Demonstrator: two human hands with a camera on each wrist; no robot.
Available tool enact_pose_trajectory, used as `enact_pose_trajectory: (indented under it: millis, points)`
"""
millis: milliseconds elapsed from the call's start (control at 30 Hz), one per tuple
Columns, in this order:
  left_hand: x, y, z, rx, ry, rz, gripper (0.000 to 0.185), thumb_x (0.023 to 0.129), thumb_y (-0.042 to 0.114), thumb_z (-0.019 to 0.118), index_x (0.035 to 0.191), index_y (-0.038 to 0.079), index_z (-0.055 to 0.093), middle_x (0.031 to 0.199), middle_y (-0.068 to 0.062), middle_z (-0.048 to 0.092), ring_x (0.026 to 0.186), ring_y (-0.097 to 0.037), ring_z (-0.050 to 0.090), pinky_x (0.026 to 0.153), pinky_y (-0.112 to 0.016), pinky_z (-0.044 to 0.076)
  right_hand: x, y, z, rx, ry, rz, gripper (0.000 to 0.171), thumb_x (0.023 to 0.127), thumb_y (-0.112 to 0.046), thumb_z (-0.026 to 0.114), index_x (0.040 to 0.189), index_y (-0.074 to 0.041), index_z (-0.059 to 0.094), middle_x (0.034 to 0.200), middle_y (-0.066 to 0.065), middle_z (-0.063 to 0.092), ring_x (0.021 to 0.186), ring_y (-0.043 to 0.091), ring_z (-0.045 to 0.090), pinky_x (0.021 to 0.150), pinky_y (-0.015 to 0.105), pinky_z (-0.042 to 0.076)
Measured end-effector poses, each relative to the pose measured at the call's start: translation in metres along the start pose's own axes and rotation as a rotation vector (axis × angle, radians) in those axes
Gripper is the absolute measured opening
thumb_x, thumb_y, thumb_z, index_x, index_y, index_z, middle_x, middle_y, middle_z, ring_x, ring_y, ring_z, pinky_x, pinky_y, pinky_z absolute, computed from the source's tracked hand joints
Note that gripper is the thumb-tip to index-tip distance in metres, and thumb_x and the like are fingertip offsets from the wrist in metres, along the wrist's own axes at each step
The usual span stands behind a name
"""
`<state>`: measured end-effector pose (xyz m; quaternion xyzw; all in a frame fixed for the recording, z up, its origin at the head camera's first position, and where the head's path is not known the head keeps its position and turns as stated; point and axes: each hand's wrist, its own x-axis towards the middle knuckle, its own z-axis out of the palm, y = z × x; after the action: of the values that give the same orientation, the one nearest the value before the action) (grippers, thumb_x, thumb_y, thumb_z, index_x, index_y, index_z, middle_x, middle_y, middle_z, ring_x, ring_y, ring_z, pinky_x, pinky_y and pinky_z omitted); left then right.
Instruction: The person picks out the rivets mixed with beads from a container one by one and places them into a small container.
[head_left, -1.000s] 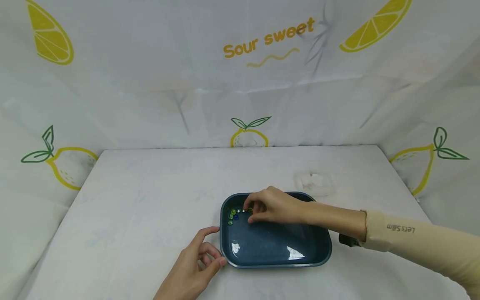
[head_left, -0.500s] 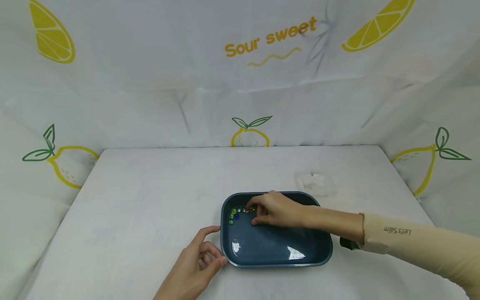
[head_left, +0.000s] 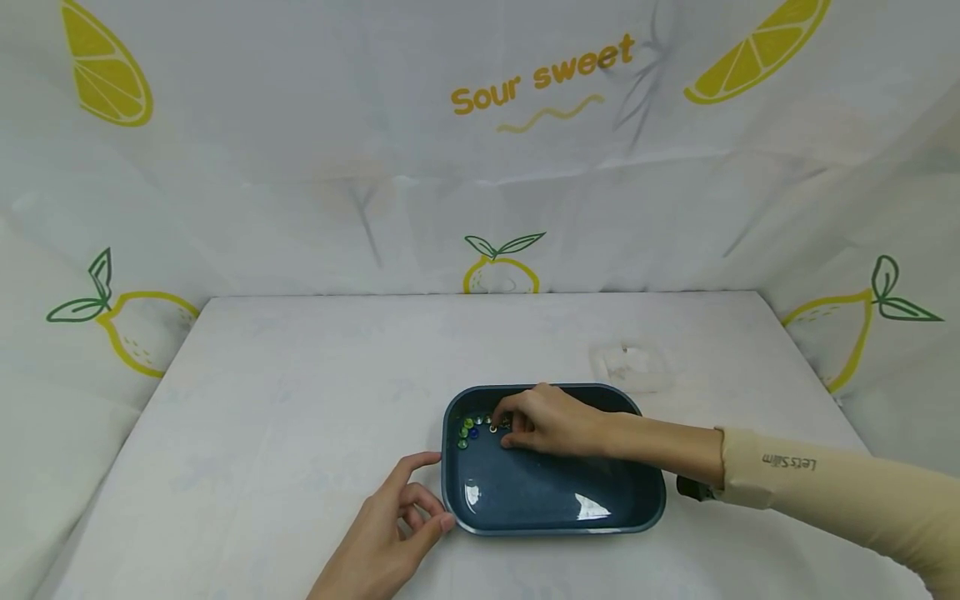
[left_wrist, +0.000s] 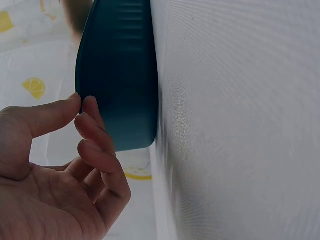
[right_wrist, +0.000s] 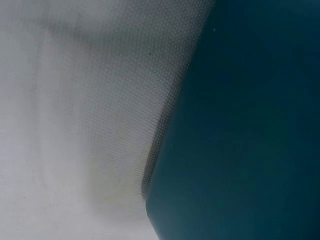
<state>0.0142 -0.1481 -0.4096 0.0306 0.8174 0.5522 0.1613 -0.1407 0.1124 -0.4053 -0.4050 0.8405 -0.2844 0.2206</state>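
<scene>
A dark blue rectangular tray [head_left: 555, 500] stands on the white table. Along its far left inside corner, small glass beads lie in a bent row: green beads [head_left: 463, 433], a blue bead [head_left: 474, 433] and clear ones [head_left: 480, 420]. My left hand [head_left: 384, 529] holds the tray's left rim, thumb and fingertips pinching the edge in the left wrist view. Inside the tray, my right hand [head_left: 558, 423] reaches down with bent fingers, the index fingertip right at a gold-coloured bead [head_left: 492, 429]. Its thumb stays apart from that fingertip. More beads are partly hidden behind the fingers.
A clear, flat plastic piece [head_left: 630, 367] lies on the table behind the tray's right end. White cloth with lemon prints [head_left: 501, 275] hangs at the back and both sides. The right wrist view shows only the tray's outer wall [right_wrist: 240, 130] and white cloth.
The right hand has shifted slightly right and down, with the index finger now drawing a bead out of the row toward the near side. The left hand stays on the tray rim.
</scene>
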Motion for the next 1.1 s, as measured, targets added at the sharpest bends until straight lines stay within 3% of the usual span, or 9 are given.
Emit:
enact_pose_trajectory:
  millis: [633, 1100]
  points:
    - [0.0002, -0.0001, 0.0004, -0.012, -0.007, -0.003, 0.069, 0.099, 0.025, 0.082, 0.156, 0.01, 0.046, 0.092, 0.002, 0.073, 0.071, -0.003, 0.061, 0.067, -0.021, 0.054, 0.0055, -0.0027, 0.0011, 0.075, -0.084, -0.083, 0.02, 0.103, -0.012, 0.074, 0.121, -0.004, 0.079, 0.083, 0.001, 0.078, 0.067, -0.01, 0.059, 0.063, 0.015, 0.054]
    - [0.0002, 0.0011, 0.0008, -0.003, -0.009, -0.021, 0.07, 0.098, 0.024, 0.082, 0.157, 0.009, 0.046, 0.092, 0.002, 0.074, 0.07, -0.004, 0.062, 0.064, -0.022, 0.053, 0.0077, -0.0031, 0.0013, 0.064, -0.198, -0.156, 0.026, 0.105, -0.012, 0.072, 0.13, -0.01, 0.077, 0.079, -0.003, 0.072, 0.065, -0.01, 0.053, 0.062, 0.014, 0.05]
